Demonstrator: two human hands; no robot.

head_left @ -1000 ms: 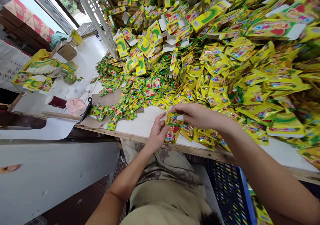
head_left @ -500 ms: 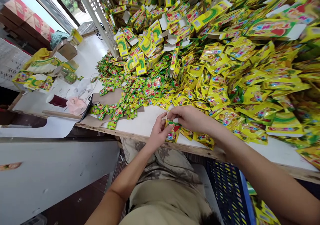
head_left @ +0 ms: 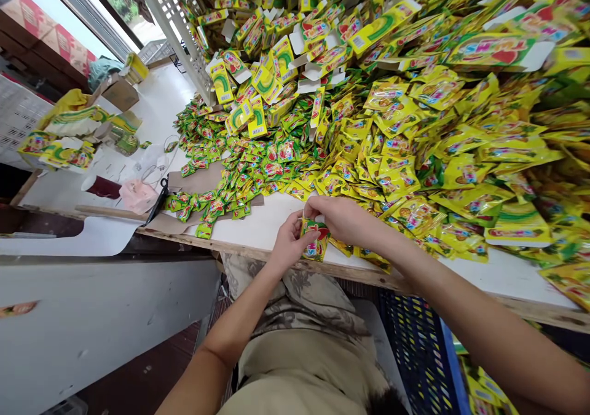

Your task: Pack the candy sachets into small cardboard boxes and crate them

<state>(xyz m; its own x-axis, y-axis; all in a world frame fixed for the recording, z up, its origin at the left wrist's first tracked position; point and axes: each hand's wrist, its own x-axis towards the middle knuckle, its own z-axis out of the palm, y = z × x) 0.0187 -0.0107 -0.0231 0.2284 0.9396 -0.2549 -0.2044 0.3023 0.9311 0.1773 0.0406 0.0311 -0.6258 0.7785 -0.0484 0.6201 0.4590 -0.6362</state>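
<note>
My left hand (head_left: 291, 240) grips a small printed carton (head_left: 315, 243) at the table's front edge, thumb across its face. The carton stands roughly upright, green, yellow and red, with a bit of white at its top. Right at that top end, my right hand (head_left: 338, 218) has its fingers curled in a pinch; whatever is between them is hidden. Just beyond both hands lie yellow sachets (head_left: 399, 178) in a large heap. Smaller green sachets (head_left: 281, 150) spread out to the left of it.
A white perforated crate (head_left: 177, 31) full of flat yellow cartons (head_left: 265, 83) lies tipped at the back. Brown cardboard (head_left: 196, 180), a pink plastic bag (head_left: 138, 195) and a dark red cup (head_left: 102, 186) sit to the left. Below the table is a blue basket (head_left: 415, 347).
My right hand has shifted slightly left and closer over the carton's top. My left hand keeps its hold. The whole view has moved a little.
</note>
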